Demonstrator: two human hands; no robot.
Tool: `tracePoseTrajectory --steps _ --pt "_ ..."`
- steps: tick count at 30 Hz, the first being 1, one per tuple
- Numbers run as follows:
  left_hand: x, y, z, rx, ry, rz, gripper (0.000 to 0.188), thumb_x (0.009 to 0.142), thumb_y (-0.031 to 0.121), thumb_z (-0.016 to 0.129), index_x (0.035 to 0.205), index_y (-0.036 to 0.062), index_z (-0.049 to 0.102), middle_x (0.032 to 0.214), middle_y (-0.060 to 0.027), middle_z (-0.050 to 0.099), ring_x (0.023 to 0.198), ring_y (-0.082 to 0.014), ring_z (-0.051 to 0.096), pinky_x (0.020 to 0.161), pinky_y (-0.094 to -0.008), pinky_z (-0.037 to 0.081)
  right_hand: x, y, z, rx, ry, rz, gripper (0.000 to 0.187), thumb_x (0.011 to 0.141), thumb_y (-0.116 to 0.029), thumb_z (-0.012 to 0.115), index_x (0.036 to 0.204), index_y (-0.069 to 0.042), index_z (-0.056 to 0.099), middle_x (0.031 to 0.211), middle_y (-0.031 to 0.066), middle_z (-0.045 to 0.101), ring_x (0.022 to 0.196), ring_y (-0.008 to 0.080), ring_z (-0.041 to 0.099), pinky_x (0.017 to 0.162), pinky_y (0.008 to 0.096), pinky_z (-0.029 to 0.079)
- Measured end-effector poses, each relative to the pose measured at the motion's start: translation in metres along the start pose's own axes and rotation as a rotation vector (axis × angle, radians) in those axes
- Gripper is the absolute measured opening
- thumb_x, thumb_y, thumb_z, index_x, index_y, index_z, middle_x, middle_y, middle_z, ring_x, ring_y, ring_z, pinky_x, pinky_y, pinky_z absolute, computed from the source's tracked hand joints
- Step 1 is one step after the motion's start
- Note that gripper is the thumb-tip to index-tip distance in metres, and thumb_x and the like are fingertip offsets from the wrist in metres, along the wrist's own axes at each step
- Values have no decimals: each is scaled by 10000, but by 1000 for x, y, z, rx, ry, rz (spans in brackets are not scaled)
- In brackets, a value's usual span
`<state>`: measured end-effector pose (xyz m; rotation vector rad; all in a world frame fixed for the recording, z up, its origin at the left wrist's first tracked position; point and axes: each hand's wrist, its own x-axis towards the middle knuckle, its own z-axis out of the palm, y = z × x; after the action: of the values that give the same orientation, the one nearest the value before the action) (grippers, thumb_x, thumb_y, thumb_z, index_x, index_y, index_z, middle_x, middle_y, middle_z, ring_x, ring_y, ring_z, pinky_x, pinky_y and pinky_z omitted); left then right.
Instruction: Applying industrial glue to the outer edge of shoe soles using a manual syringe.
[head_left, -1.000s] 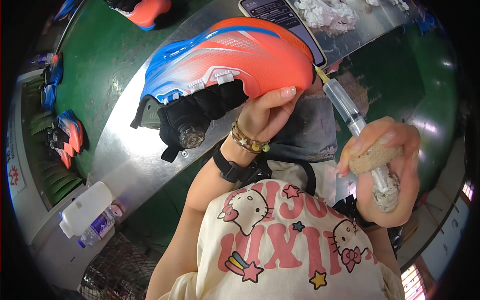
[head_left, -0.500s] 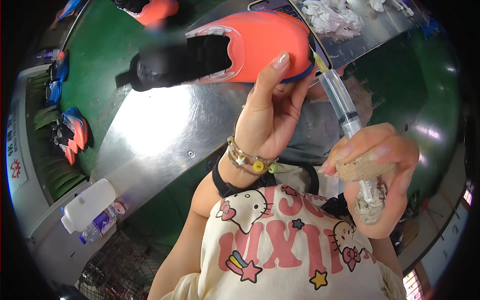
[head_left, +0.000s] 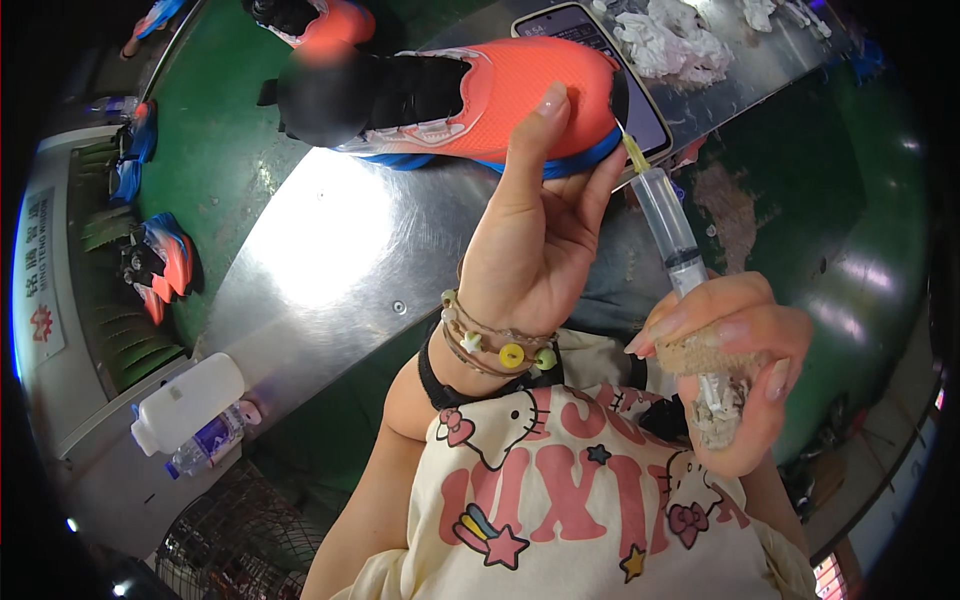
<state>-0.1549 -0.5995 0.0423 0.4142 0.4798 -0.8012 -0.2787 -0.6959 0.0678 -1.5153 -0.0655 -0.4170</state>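
Observation:
An orange running shoe [head_left: 520, 85] with a black collar and blue sole is held on its side by my left hand [head_left: 535, 240]. The thumb presses on the orange upper near the toe, and the fingers go underneath. My right hand [head_left: 745, 330] is closed around a clear syringe [head_left: 662, 215], whose finger grip has a tan, crusted wrap [head_left: 700, 352]. Whitish lumpy material [head_left: 718, 410] covers its plunger end. The syringe's yellow needle hub [head_left: 635, 155] points at the shoe's toe edge; the fine tip is at or very near the sole seam, contact unclear.
A phone [head_left: 650, 125] lies behind the toe on the metal table [head_left: 370, 270]. Crumpled white tissue [head_left: 670, 45] is beyond it. More shoes [head_left: 165, 255] rest on the green surface at left. A white bottle [head_left: 190, 400] and a clear bottle [head_left: 212, 440] are at lower left.
The shoe has tilted and come slightly nearer, so more of its blue sole shows. My right hand and the syringe have shifted a little left, keeping the needle beside the toe.

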Motion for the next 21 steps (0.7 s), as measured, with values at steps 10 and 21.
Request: tracePoseTrajectory --steps 10,21 --pt "-6 13 -2 -91 -43 -24 324 797 189 603 1067 42 502 1060 -30 547 923 -137 549 886 -275 452 1 3 1 136 74 -37 373 877 -401 337 1053 -77 388 898 159 446 642 239 487 582 336 446" --pt "-18 294 -150 295 59 571 557 751 294 628 1185 13 422 1246 -128 434 863 -88 561 685 -181 498 20 20 -28 139 480 -21 367 839 -310 312 1033 -8 385 905 177 460 658 254 491 610 347 404"
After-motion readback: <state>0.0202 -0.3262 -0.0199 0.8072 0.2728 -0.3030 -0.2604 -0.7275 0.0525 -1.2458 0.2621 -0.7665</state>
